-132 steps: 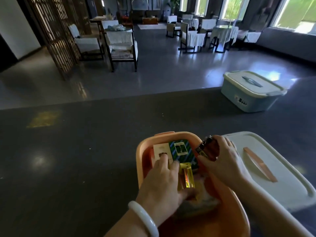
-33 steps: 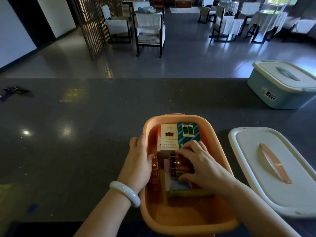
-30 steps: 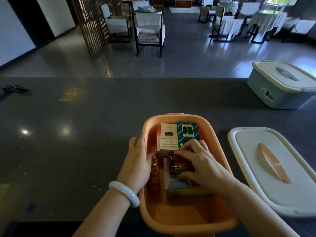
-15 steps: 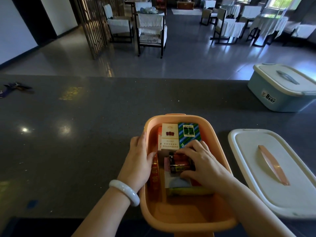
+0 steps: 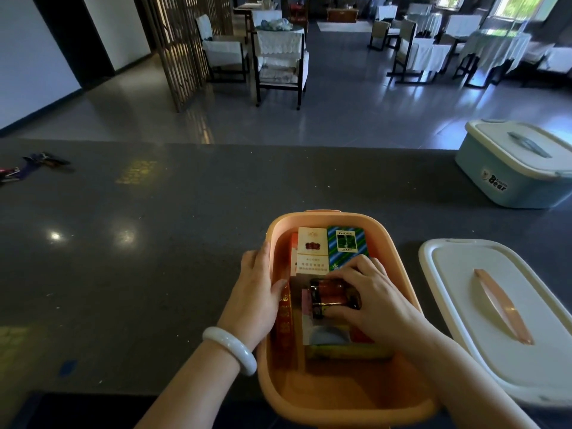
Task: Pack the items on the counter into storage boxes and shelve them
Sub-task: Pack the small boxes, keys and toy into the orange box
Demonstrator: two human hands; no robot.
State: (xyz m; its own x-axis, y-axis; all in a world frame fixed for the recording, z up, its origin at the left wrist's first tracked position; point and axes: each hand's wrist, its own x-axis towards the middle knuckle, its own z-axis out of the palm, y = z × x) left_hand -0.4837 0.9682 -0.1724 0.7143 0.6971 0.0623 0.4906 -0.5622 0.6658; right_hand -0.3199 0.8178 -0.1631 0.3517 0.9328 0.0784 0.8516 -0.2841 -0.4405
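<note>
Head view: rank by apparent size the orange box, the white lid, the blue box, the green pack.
1. orange box
2. white lid, close to it, so unsure
3. blue box, farther away, may look smaller
4. green pack

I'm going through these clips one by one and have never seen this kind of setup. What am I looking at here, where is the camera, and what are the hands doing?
There is no machine: a person works with two bare hands, filmed by a wide-angle camera worn on the head, looking forward and down. On the dark speckled counter stands an open orange plastic storage box. The left hand, with a white bangle on its wrist, grips the box's left rim. The right hand holds a small dark jar lying on its side inside the box, beside a white carton and a green striped carton. To the right lies the box's white lid with an orange handle. Farther back stands a closed pale blue box.
</note>
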